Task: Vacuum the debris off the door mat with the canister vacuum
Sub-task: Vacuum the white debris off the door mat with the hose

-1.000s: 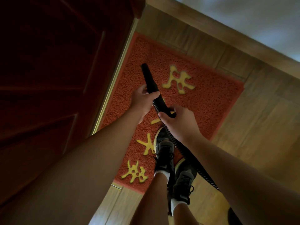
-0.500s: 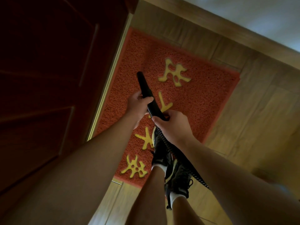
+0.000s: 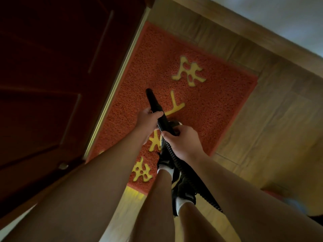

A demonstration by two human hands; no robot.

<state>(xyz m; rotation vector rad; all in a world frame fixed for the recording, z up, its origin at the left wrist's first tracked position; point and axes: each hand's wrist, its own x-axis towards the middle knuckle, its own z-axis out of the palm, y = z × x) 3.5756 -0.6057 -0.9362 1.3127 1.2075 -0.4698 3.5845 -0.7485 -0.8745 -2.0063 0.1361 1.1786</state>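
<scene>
A red door mat [image 3: 206, 105] with yellow characters lies on the wooden floor beside the door. A black vacuum nozzle [image 3: 151, 100] points down at the mat's left half, its tip near the door-side edge. My left hand [image 3: 148, 119] grips the nozzle just behind its tip section. My right hand [image 3: 181, 142] grips the ribbed black hose [image 3: 190, 175] a little further back. The hose runs down to the lower right, past my legs. The canister itself is out of view. No debris is distinguishable on the mat in this dim light.
A dark red door [image 3: 56, 81] with a metal threshold strip [image 3: 118, 79] stands on the left. My feet in black shoes [image 3: 167, 159] stand on the mat's near part. Wooden floor [image 3: 271, 128] extends right; a pale wall [image 3: 288, 18] with a skirting board runs along the top right.
The nozzle tip has been drawn back toward me along the mat's door side, and both hands came back with it. My view shifted slightly.
</scene>
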